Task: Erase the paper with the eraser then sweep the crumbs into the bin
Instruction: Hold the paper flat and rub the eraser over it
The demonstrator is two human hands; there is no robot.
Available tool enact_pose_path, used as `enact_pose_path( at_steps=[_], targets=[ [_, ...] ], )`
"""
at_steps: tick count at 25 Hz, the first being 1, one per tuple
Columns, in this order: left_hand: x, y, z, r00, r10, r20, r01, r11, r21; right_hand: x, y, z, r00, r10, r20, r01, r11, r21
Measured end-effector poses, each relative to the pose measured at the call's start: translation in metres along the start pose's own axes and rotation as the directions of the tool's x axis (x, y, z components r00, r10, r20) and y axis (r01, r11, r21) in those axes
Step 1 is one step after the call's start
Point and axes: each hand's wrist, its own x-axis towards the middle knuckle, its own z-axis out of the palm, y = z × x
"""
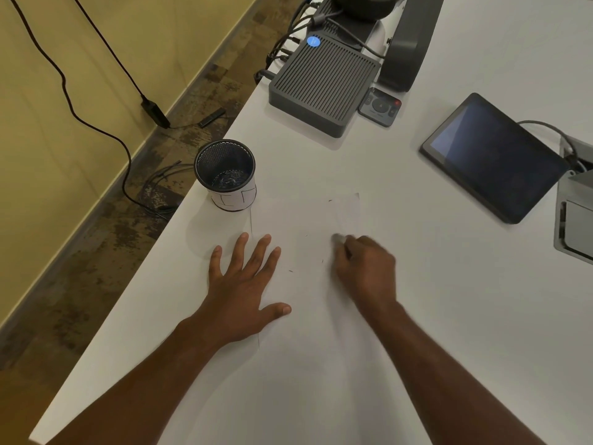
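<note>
The sheet of paper (308, 226) lies flat on the white surface (449, 284), under and between both hands, its left edge running beneath the fingers of the left hand (247, 284). That hand is spread wide, palm down, fingers fanned forward and thumb out to the right, pressing the sheet's left margin; it grips nothing. The right hand (365, 268) sits just to the right of it, on the paper, fingers curled into a loose fist around a small pale eraser (337, 238), whose blurred tip pokes out from the fingertips on the far side and meets the sheet. The right hand itself is smeared by motion blur. A few short dark crumbs (290, 270) lie on the paper between the two hands. Beyond the left hand, just past the sheet's far-left corner, stands the bin (226, 175), a black mesh cup with a white paper band round its base, upright near the surface's edge. Both forearms reach in from the near edge, bare, angling slightly towards each other.
</note>
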Motion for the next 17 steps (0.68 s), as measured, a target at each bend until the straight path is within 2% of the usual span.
enact_pose_path(
  at_steps=[1,2,3,5,6,7,9,10,12,13,14,15,17],
  targets=[
    [0.0,0.0,0.001,1.0,-0.001,0.011,0.001,1.0,0.007,0.003,0.002,-0.002,0.999,0.034,-0.02,-0.034,0.999,-0.01],
    [0.0,-0.001,0.001,1.0,-0.002,0.009,0.001,1.0,0.005,-0.004,-0.005,-0.003,1.0,0.021,0.023,-0.021,1.0,-0.006],
    [-0.001,0.0,0.0,1.0,-0.002,-0.005,0.002,1.0,-0.004,-0.024,-0.02,0.0,0.993,-0.047,0.111,0.045,0.999,0.024],
    [-0.001,-0.001,0.001,1.0,0.003,-0.019,-0.003,1.0,-0.011,-0.061,-0.029,0.003,0.956,-0.241,0.17,0.231,0.97,0.076],
    [-0.001,-0.001,0.001,1.0,0.006,-0.015,-0.006,1.0,-0.01,-0.057,-0.021,-0.001,0.956,-0.224,0.189,0.21,0.974,0.089],
    [-0.001,-0.001,0.002,1.0,0.008,-0.015,-0.008,1.0,-0.007,-0.043,-0.005,-0.003,0.978,-0.136,0.16,0.128,0.99,0.063],
    [0.0,-0.001,0.002,1.0,0.009,-0.015,-0.008,1.0,0.004,-0.02,0.013,-0.009,0.999,0.048,-0.016,-0.049,0.999,-0.008],
    [0.0,-0.001,0.003,1.0,0.008,-0.01,-0.007,1.0,0.008,-0.02,0.01,-0.011,0.998,0.056,-0.025,-0.057,0.998,-0.017],
    [0.0,-0.001,0.004,1.0,0.003,-0.012,-0.003,1.0,0.001,-0.051,-0.02,-0.005,0.99,-0.084,0.111,0.08,0.996,0.04],
    [-0.001,-0.001,0.002,1.0,0.0,-0.01,0.0,1.0,0.001,-0.069,-0.029,0.0,0.968,-0.211,0.134,0.205,0.977,0.06],
    [0.0,-0.001,0.003,1.0,0.0,0.001,0.0,1.0,0.007,-0.072,-0.027,0.001,0.951,-0.267,0.156,0.258,0.963,0.079],
    [0.0,-0.001,0.002,1.0,0.001,0.009,-0.001,1.0,0.011,-0.059,-0.017,-0.002,0.961,-0.215,0.173,0.203,0.976,0.08],
    [0.0,-0.001,0.001,1.0,0.003,0.008,-0.003,1.0,0.009,-0.024,0.009,-0.006,1.0,0.012,0.023,-0.012,1.0,0.005]
  ],
)
